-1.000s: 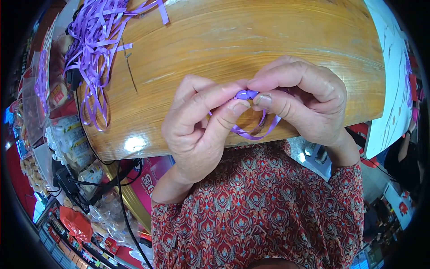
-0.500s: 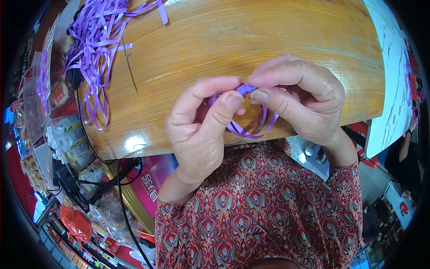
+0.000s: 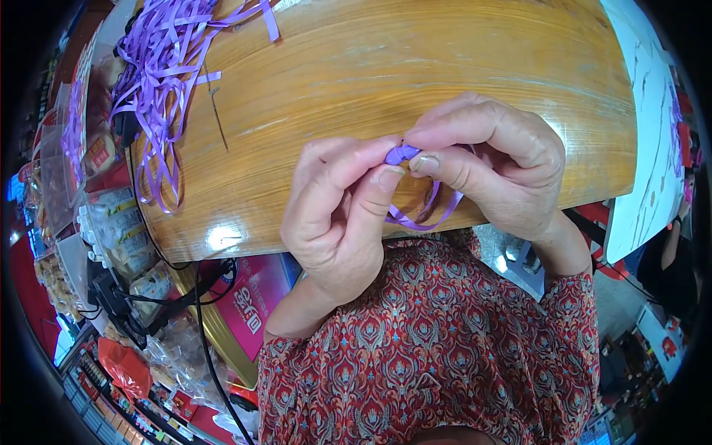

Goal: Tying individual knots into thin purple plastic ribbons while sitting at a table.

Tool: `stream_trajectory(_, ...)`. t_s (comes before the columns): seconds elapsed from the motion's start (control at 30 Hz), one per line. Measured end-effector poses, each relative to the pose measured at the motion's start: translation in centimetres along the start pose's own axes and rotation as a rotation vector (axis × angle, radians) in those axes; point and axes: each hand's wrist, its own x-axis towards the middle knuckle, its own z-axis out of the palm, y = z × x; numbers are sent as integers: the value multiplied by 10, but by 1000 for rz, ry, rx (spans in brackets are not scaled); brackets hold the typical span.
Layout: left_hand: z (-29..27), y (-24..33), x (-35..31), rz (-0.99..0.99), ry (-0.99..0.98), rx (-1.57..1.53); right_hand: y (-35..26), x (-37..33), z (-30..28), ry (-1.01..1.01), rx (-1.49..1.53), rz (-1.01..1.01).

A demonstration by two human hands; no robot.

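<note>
A narrow purple ribbon (image 3: 403,154) is folded or knotted into a small bundle between my fingertips, above the near part of the wooden table. Thumb and forefinger of my left hand (image 3: 337,208) pinch the bundle's left end. From the other side, the thumb and forefinger of my right hand (image 3: 500,156) grip its right end. A loop of the same ribbon hangs below, between the hands, near the table edge. The fingers hide part of the bundle, so its exact form cannot be made out.
Many loose purple ribbons (image 3: 159,81) lie piled at the table's far left. Beside them is a thin dark wire-like tool (image 3: 217,119) on the wooden table (image 3: 356,74). Black cables (image 3: 199,319) hang at the left edge near packaged goods (image 3: 122,222). A white marble-patterned surface (image 3: 649,133) adjoins the right.
My left hand has shifted slightly right, and its fingers have taken a new pinch on the ribbon. The small bundle has turned and moved a little left and down. My right hand stays nearly still.
</note>
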Motion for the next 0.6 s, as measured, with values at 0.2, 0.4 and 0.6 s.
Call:
stream_trajectory(0.2,-1,0,2,-27,-35,-14,-4,1,-2,-4,-90,-8)
stream_trajectory(0.4,-2,-1,-2,-102,-35,-110,-4,7,-4,-43,-291,-199)
stream_trajectory(0.6,-8,0,-2,-53,-63,-49,-5,5,1,-14,-331,-246)
